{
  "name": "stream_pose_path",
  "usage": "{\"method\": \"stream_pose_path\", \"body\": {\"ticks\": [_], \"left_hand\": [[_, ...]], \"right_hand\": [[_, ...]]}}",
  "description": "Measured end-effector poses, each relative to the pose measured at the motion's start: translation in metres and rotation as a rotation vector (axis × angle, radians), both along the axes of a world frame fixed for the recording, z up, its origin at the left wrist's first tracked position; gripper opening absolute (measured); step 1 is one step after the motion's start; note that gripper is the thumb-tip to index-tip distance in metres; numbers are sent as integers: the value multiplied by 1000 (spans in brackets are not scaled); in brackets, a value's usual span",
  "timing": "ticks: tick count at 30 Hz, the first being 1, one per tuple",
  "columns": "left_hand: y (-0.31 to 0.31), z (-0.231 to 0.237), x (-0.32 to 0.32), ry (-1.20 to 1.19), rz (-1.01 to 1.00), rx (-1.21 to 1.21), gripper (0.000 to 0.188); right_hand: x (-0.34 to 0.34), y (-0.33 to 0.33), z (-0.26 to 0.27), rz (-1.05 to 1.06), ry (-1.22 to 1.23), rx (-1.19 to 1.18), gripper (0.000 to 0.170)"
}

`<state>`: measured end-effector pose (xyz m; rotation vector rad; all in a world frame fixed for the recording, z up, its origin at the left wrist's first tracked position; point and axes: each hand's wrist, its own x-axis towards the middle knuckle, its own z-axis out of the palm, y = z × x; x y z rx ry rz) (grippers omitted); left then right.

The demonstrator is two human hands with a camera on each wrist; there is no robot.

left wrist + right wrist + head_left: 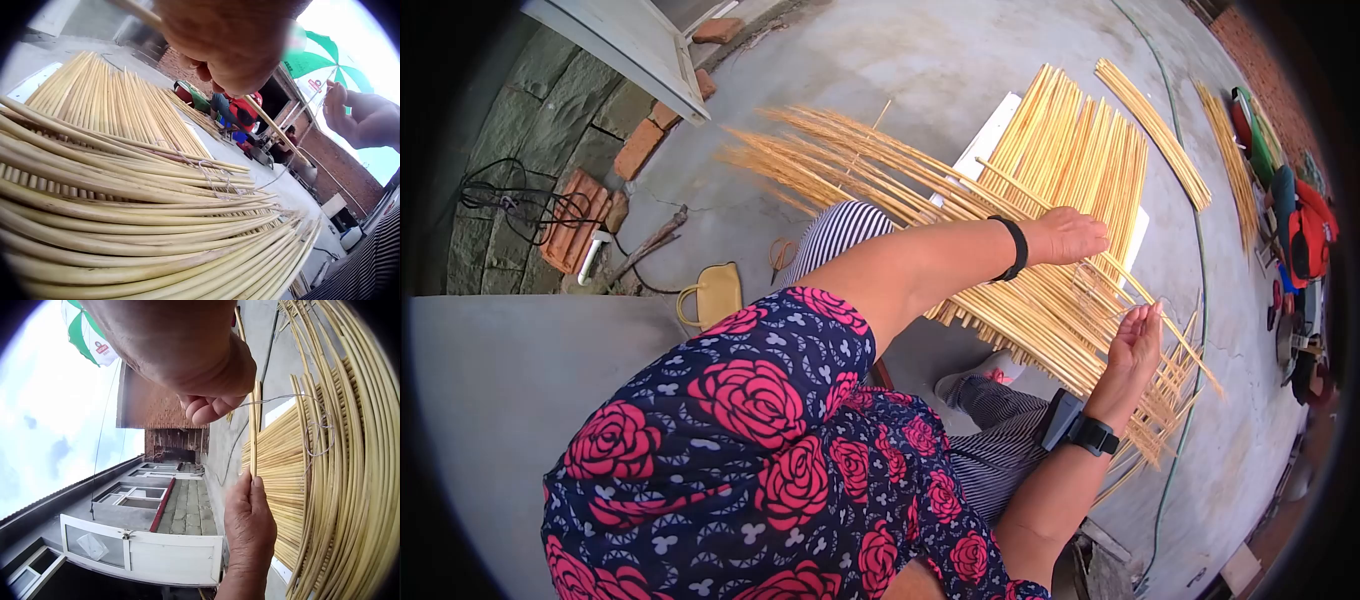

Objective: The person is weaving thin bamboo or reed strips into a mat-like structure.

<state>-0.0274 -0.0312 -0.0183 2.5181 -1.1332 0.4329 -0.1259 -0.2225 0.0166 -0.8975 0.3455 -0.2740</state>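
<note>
My left hand point(1070, 235) pinches one long pale stalk point(252, 437) between thumb and fingers, above a layer of stalks laid side by side. To the right, my right hand point(1135, 345) holds a thin string point(281, 397) in its curled fingers. That string runs taut to the layer of stalks point(144, 244), where loose loops of it point(215, 178) lie over the stalk ends. Feathery seed heads point(790, 150) fan out at the left end of this layer. Beneath and beyond it, more stalks point(1070, 140) lie crosswise on a white board point(990, 140).
Further bundles of stalks point(1155, 130) lie on the concrete ground, near a green hose point(1190, 190). A yellow bag point(718, 293) and scissors point(779, 252) are at the left. Beyond are bricks point(640, 150), a white door point(169, 556) and a green-and-white umbrella point(315, 53).
</note>
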Motion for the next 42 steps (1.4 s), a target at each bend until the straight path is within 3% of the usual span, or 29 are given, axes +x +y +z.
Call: {"method": "stream_pose_path", "body": {"ticks": [11, 19, 28, 42], "left_hand": [[-12, -62, 36, 147, 21, -143, 13], [-6, -62, 42, 325, 143, -82, 19], [-3, -67, 44, 315, 136, 33, 19], [3, -86, 48, 282, 157, -12, 13]], "right_hand": [[26, 19, 12, 103, 90, 34, 11], [28, 27, 16, 149, 102, 30, 10], [28, 29, 19, 168, 100, 24, 9], [31, 28, 17, 156, 120, 41, 9]]}}
